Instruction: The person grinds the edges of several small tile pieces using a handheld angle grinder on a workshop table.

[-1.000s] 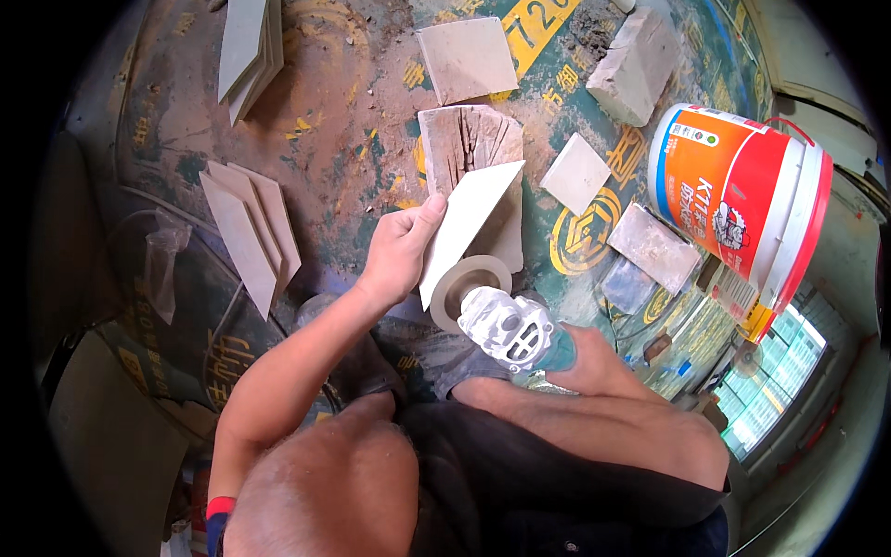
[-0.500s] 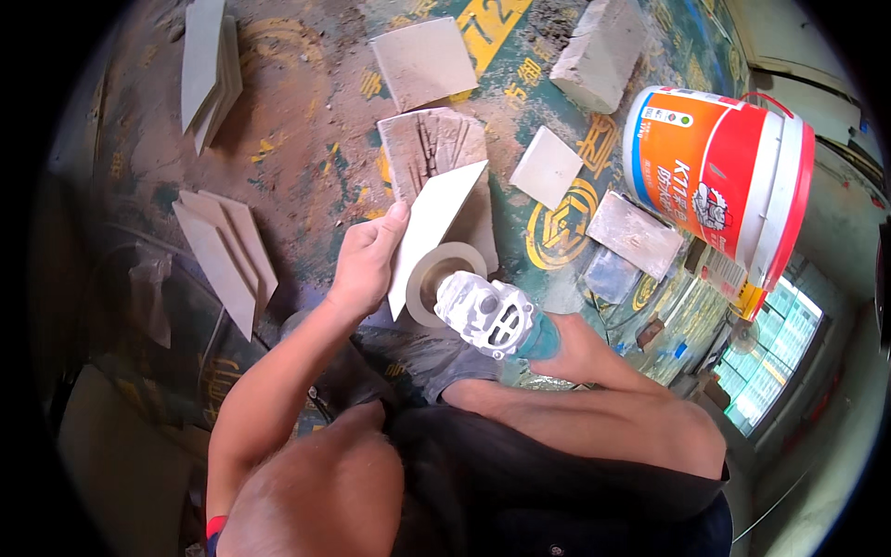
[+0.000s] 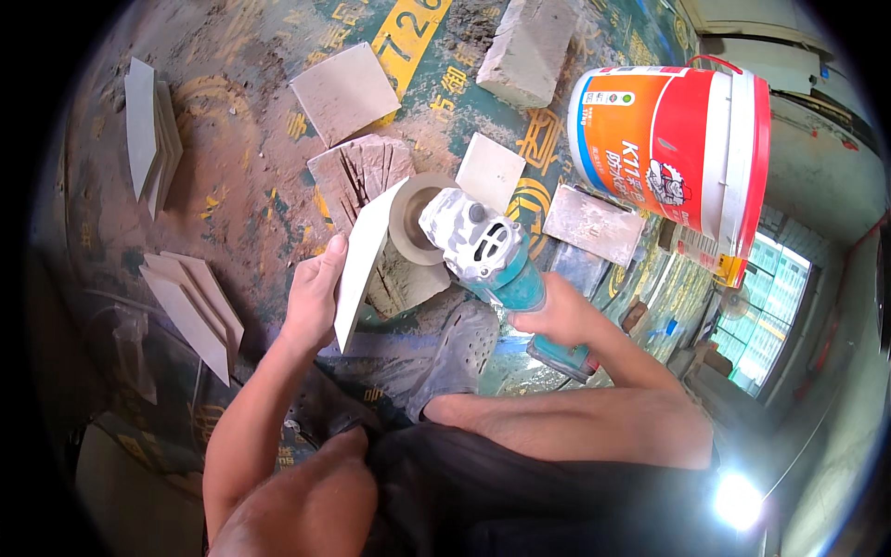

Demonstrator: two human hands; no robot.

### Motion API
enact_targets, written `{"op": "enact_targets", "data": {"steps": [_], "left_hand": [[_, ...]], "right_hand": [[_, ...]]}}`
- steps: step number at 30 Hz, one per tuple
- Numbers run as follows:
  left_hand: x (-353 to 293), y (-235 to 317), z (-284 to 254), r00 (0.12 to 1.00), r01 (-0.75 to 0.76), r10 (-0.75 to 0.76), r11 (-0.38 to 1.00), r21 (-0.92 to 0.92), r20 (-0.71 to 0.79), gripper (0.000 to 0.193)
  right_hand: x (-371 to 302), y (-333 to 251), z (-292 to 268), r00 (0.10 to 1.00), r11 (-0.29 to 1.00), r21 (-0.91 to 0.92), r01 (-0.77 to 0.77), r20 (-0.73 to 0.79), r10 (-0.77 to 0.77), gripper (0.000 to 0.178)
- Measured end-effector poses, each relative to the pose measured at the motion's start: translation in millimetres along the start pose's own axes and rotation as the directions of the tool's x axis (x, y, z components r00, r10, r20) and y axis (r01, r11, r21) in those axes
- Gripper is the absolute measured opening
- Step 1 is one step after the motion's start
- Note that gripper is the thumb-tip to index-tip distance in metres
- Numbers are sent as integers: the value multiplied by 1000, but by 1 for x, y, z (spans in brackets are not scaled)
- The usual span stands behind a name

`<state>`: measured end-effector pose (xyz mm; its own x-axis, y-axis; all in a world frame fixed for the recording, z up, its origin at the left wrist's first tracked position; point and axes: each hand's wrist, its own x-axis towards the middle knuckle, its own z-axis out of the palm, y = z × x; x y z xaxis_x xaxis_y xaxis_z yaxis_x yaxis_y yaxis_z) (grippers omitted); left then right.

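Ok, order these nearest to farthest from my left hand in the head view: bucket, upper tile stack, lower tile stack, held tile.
1. Held tile: in the left hand.
2. Lower tile stack: left of that hand.
3. Upper tile stack: upper left.
4. Bucket: upper right.

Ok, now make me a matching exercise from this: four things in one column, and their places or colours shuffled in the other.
1. bucket
2. angle grinder
3. tilted white tile
4. grooved slab

A. in the left hand
B. partly hidden by the tilted white tile and angle grinder
C. orange, red and white
D. in the right hand

Pairs: 1-C, 2-D, 3-A, 4-B
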<state>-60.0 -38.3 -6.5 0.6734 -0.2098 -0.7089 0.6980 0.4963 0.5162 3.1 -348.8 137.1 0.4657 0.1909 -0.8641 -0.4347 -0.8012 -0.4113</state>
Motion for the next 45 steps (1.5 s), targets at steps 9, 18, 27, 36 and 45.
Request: {"op": "enact_targets", "data": {"steps": [9,18,27,36,45], "left_hand": [[3,-1,-3,1000,-13,13,1000,27,-10,51],[1,0,-2,1000,2,-2,999,41,-18,52],[1,4,-3,1000,8,-8,999,48,4,53],[8,-7,-12,999,-39,37,996,83,20,54],[8,-5,-13,997,-70,65,978,196,33,59]], "right_hand": [[-8,-4,5,998,996,-86,31,57,-26,31],[-4,-15,-5,998,999,-29,-33,58,34,33],[7,-10,-8,998,997,68,-36,59,32,33],[-6,-17,6,995,981,-188,46,98,-27,33],[2,-13,-8,997,994,-86,-70,36,74,26]]}}
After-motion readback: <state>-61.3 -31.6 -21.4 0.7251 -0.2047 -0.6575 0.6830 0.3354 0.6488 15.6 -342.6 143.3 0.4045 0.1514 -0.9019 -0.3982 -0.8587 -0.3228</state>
